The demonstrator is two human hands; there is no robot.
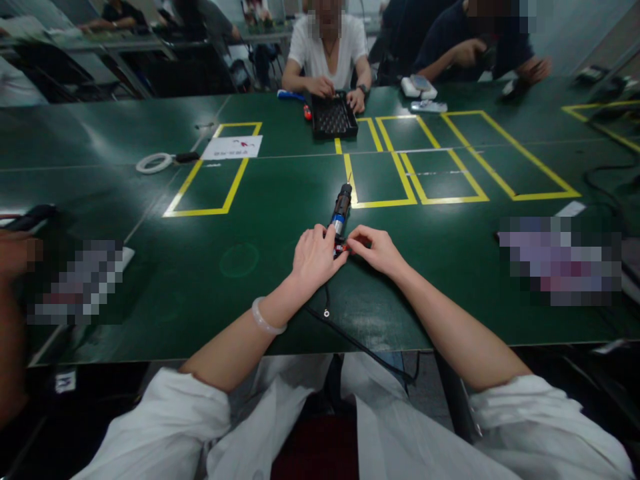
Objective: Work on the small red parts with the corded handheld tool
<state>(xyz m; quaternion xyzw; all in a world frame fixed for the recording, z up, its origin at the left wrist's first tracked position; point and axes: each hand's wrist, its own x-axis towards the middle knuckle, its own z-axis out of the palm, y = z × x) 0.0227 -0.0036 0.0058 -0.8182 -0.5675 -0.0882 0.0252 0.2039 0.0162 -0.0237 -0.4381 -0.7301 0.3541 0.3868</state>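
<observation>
A slim pen-shaped tool [340,217], black and brown with a blue-and-silver band, lies on the table with its thin tip pointing away from me. It looks like an electric screwdriver, though its exact kind is unclear. My left hand [316,257] is closed around its near end and covers part of it. Small red and white parts [341,248] show at that end, between my hands. There my right hand [373,248] pinches with thumb and forefinger at the red part. A black cable [345,340] with a small metal ring terminal [327,313] runs below my hands.
Across the green table [280,187], a person works over a black tray [335,123]. Yellow tape outlines [445,199] mark the surface. A white paper [233,147] and a white ring-shaped coil [155,163] lie at left. Blurred-out items [565,260] lie at right.
</observation>
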